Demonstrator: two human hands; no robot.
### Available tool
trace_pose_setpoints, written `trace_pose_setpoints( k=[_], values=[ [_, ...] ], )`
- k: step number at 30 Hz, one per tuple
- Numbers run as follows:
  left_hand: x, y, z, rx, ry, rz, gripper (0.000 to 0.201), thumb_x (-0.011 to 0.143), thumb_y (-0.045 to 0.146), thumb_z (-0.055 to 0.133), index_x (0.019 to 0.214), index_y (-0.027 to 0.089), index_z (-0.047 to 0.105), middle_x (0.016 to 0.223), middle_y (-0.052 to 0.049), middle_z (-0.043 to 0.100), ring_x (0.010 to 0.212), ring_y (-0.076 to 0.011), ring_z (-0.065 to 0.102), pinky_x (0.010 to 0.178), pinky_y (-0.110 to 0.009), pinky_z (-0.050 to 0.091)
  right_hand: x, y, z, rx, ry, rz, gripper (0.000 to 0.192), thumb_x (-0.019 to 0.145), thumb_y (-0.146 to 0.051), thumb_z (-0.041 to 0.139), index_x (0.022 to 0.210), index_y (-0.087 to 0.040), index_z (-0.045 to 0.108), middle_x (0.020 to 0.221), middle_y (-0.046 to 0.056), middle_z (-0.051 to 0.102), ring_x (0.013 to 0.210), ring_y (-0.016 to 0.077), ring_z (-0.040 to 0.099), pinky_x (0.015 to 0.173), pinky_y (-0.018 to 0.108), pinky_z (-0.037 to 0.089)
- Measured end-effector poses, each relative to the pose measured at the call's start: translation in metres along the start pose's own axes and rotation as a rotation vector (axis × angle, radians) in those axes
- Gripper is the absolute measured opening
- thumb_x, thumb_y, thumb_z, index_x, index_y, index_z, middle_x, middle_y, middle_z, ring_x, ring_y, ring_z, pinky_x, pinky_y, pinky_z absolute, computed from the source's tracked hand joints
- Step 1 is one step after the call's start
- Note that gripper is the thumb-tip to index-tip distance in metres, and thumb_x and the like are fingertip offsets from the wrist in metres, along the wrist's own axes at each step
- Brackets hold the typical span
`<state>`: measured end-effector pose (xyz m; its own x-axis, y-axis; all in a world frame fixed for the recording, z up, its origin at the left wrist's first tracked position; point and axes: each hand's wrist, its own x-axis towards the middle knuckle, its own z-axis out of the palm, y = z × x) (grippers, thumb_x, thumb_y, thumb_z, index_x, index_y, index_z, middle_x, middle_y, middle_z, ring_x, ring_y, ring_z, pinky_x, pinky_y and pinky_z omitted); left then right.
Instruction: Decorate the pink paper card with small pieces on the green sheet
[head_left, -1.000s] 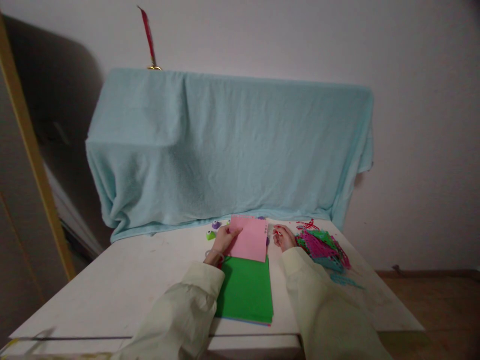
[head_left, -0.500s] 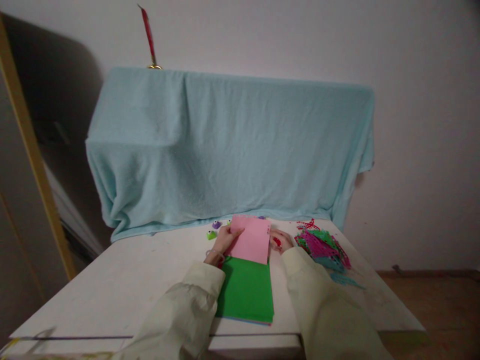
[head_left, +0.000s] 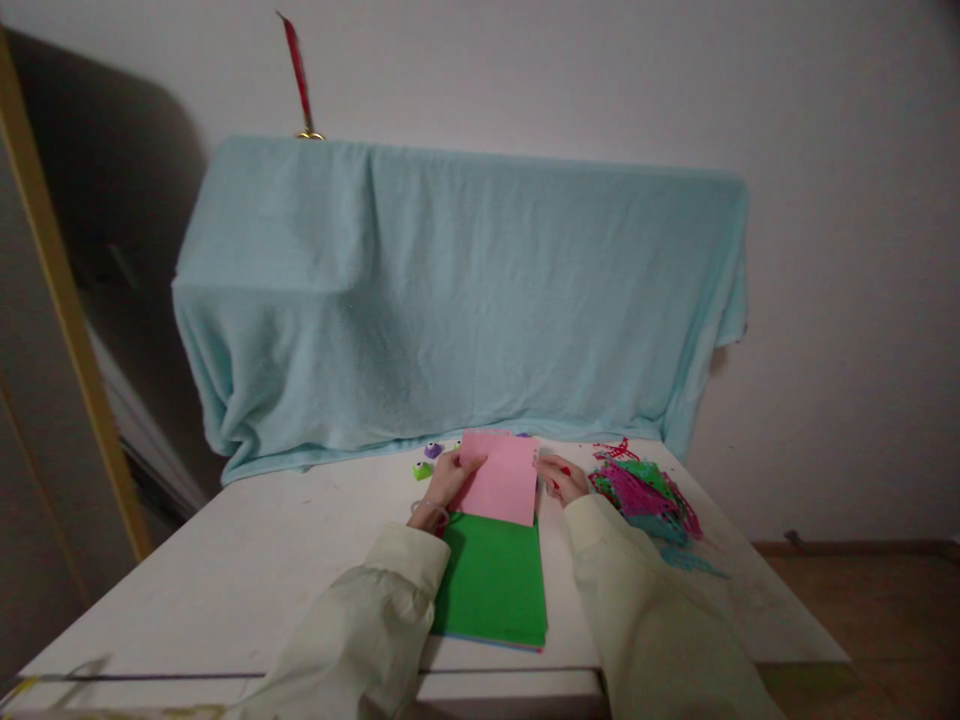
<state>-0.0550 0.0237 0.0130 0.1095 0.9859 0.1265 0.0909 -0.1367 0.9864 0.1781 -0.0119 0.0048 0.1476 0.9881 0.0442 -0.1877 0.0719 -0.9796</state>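
A person's two arms in pale cream sleeves reach forward across a white counter (head_left: 247, 560) toward its far edge. Between the hands stands a pink sheet of paper (head_left: 504, 478), lifted off the surface and tilted up toward the viewer. Its long axis runs away from the person, from near edge to far edge.

The left hand (head_left: 444, 482) grips the sheet's left edge, thumb lying over the pink face and fingers curled behind it. The right hand (head_left: 561, 478) sits at the sheet's right edge, fingers bent in and touching or pinching that edge near the top corner; the grip itself is too small to make out. A small red thing shows in that hand, too blurred to identify. Both hands are about equally close to the sheet, one on each side.

The pink sheet is plain and flat, with a row of tiny marks or holes along its right edge. Its lower edge meets a stack of green paper (head_left: 493, 582) lying flat on the counter, long axis also pointing away from the person.

Just right of the right hand lies a heap of paper scraps (head_left: 645, 492) in pink, green and teal, cut into lacy shapes. Left of the left hand sit small punches (head_left: 422, 470), one green and one purple. Behind everything, a light blue blanket (head_left: 465, 300) drapes over a bulky object against the wall.
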Motion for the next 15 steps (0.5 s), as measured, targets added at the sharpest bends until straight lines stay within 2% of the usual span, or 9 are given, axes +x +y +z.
trace_pose_setpoints(
  k=[7,15],
  values=[
    [-0.006,0.01,0.002,0.019,0.054,-0.039,0.044,0.055,0.049,0.071,0.07,0.008,0.065,0.064,-0.008,0.064,0.061,-0.0206,0.057,0.052,-0.026,0.039,0.006,0.006,-0.003,0.066,-0.026,0.004,0.035,0.054,-0.04,0.074,0.076,-0.015,0.066,0.037,-0.008,0.04,0.032,0.0046,0.024,0.035,0.022,0.01],
    [0.0,-0.002,0.002,0.023,-0.007,-0.006,0.047,0.059,0.051,0.069,0.076,0.008,0.065,0.074,-0.009,0.066,0.063,-0.0194,0.058,0.054,-0.026,0.041,0.007,0.007,-0.001,0.112,-0.051,-0.033,0.029,0.058,-0.039,0.068,0.074,-0.015,0.065,0.035,-0.008,0.038,0.03,0.0045,0.022,0.034,0.022,0.008]
  ],
)
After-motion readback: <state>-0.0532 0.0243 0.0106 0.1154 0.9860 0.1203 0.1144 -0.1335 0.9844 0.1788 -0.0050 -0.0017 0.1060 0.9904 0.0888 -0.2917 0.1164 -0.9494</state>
